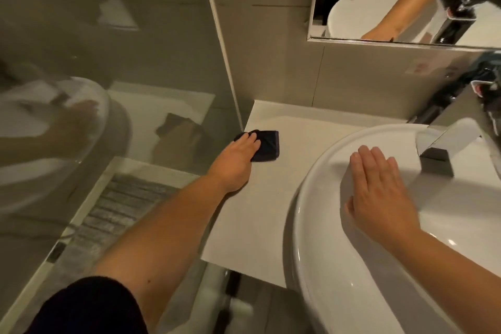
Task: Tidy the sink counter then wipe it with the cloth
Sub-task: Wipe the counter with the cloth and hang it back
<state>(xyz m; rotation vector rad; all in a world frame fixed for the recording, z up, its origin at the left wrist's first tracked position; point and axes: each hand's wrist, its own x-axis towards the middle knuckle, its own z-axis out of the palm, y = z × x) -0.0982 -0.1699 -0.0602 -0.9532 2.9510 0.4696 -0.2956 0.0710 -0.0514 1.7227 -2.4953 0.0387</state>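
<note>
The left hand [241,153] lay flat on a small dark folded cloth [267,146], fingers nearly straight and close together, pressing the fabric down rather than gripping it. The cloth sat on the pale stone counter [260,214] toward its far left corner, close to the clear glass shower screen [116,95]. The right hand [379,187] rested open and held nothing, palm down, fingers spread lightly over the inner slope of the round white ceramic basin [311,238], near the square chrome tap [444,149], as if bracing.

No loose items showed on the visible counter, so the tidying appeared finished and the wiping step looked to be in hand. The cloth covered only the far left patch; the near stretch of counter and the strip beside the basin rim probably remained to be done. The next move would likely call for steady downward pressure while drawing the cloth nearward along the surface, keeping it flat so it would not bunch under the palm.
</note>
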